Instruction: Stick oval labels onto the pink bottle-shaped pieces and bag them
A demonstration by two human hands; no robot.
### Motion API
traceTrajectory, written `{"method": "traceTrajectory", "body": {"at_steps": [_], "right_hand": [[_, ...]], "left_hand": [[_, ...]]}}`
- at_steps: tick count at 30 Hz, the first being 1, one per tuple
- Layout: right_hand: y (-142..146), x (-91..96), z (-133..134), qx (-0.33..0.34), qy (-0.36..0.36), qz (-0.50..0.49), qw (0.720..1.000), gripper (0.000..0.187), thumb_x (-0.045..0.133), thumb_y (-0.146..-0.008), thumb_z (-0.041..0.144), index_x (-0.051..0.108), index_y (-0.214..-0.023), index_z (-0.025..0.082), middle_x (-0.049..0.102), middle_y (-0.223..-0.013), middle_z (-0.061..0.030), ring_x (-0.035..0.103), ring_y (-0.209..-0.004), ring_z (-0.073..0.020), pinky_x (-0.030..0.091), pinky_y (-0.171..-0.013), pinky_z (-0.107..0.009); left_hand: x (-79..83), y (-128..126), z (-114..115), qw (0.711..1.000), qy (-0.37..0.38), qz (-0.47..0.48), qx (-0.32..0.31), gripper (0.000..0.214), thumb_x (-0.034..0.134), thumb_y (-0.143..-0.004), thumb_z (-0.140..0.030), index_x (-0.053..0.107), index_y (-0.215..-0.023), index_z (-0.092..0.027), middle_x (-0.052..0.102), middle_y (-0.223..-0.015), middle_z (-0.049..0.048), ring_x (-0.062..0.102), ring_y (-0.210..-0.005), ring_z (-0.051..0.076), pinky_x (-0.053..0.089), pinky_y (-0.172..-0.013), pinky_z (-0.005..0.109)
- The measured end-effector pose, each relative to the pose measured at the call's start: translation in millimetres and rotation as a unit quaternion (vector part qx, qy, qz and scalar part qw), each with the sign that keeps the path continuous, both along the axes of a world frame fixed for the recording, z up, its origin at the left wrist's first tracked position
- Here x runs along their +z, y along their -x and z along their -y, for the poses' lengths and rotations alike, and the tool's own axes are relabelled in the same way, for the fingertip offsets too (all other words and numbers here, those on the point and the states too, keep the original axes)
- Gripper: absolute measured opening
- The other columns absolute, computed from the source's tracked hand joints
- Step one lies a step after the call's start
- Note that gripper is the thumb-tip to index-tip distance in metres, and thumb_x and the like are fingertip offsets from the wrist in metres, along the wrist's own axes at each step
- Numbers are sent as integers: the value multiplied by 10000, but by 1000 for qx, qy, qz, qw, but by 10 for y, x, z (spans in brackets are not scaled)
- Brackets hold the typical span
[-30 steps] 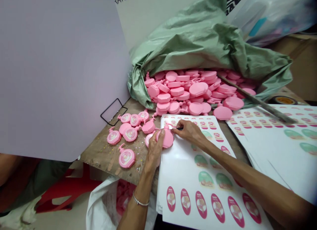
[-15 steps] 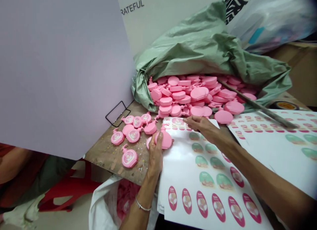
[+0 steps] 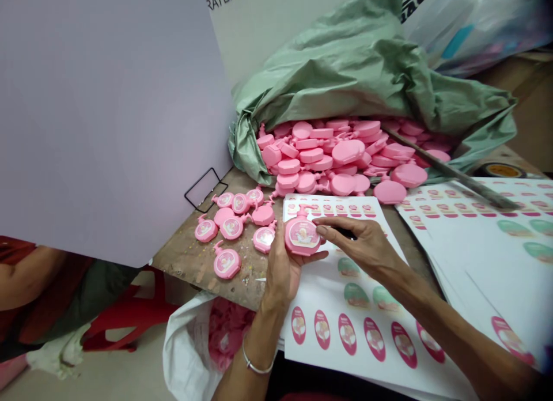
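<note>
My left hand (image 3: 283, 268) holds a pink toy pump bottle (image 3: 294, 248) upright above the sticker sheets, its fingers wrapped round the side and underneath. On the bottle's front face lies a label sticker (image 3: 305, 235) with a small picture. My right hand (image 3: 358, 239) is at the bottle's right edge, thumb and index finger closed on the sticker's edge. Below both hands, the top sticker sheet (image 3: 315, 352) carries green half-ovals and pink ovals. Several labelled pink bottles (image 3: 227, 264) lie on the table to the left of my left hand.
A green sack (image 3: 337, 72) spills unlabelled pink bottles (image 3: 348, 152) at the back. A stick (image 3: 458, 173) lies across it towards more sticker sheets (image 3: 484, 239) at right. Below the table edge hangs a white bag (image 3: 185, 343) with pink pieces. A pale panel (image 3: 108, 118) stands left; another person's arm (image 3: 30, 274) shows beneath.
My right hand has brought the sticker from above the sheet onto the bottle. My left hand has raised the bottle, its front now facing me. Another labelled bottle on the table has come into view.
</note>
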State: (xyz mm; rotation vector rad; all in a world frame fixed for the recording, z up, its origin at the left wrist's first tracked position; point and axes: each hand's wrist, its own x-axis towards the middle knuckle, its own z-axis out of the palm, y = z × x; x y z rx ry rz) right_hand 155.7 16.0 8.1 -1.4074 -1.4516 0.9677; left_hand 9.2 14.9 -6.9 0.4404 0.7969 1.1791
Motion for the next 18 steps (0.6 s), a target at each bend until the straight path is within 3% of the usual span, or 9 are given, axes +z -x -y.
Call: {"method": "traceTrajectory", "body": {"at_steps": [10,18], "right_hand": [[49,-12,20,-26,-17,-6,1000,384,693,-737,513,763,-927,186,749,-842,-50,676,-740,-204,551,-645,-302],[39,-30,6,-19,-19,-1,1000,361,697,-740,496,762,-933,198,747,-835,-43,681,-736,-202,551,-627,-292]], "left_hand": [[38,-22,33,1000,-2,17,20,381,470,-932,-462,663,-1014,-144,709,-959,74,659,-769,157,592,-793,409],[51,-17,19,1000,1,11,24,395,467,-932,-462,650,-1039,-129,716,-971,101,675,-946,242,574,-841,464]]}}
